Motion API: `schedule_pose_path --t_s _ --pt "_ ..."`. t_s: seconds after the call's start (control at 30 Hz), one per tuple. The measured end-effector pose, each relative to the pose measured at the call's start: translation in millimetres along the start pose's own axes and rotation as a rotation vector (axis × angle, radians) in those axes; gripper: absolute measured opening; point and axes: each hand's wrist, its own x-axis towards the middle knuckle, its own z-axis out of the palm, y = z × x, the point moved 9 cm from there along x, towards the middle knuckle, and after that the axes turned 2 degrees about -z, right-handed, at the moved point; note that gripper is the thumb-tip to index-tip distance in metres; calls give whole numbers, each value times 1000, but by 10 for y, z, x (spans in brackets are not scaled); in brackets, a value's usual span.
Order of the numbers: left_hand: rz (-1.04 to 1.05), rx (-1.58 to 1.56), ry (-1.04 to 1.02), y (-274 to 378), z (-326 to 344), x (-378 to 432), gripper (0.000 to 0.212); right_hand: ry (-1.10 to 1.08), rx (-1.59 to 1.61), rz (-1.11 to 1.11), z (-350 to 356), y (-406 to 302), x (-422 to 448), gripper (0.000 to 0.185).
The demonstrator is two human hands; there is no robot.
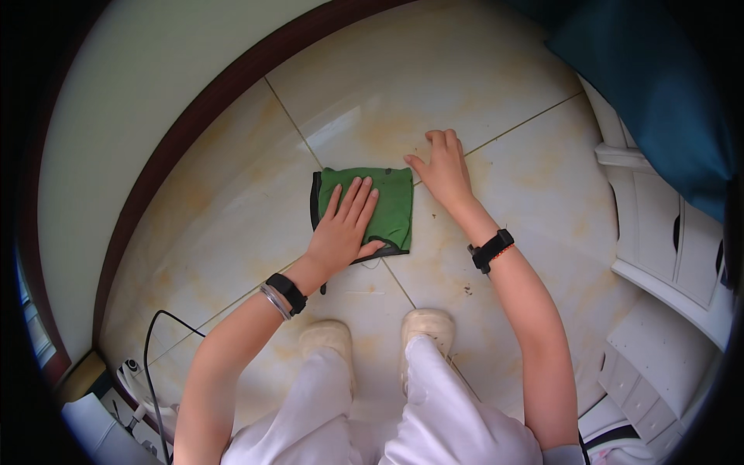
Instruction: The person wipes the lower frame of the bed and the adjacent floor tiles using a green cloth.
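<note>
A folded green cloth (395, 203) with dark edging lies on the tiled floor in front of my feet. My left hand (347, 224) rests flat on it, palm down, the fingers extended and the thumb near the lower dark edge. A short black tab or cord end pokes out below, by my left wrist. Just right of the cloth's upper right corner, my right hand (444, 168) hovers over or touches the floor; which one I cannot tell. Its fingers are curled a little, with the thumb apart and nothing held.
White cabinets (657, 226) stand on the right, with a teal curtain-like fabric (645, 87) hanging above. A dark red baseboard (174, 133) curves along the wall on the left. A black cable (149, 360) loops at lower left. Small dark debris (468, 289) dots the tiles.
</note>
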Motion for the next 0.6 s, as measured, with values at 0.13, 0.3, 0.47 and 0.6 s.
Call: schedule_pose_path --t_s 0.13,0.3,0.47,0.6 --pt "-7 6 7 -12 4 -1 82 -90 122 22 182 32 -39 16" --pt "-7 51 36 24 -1 35 82 -56 270 97 -129 117 -206 12" --pt "-11 23 25 -60 -5 -57 82 -469 195 52 -437 85 -997 9" --pt "-4 1 28 -8 44 -9 82 -663 205 317 -794 537 -1811 14"
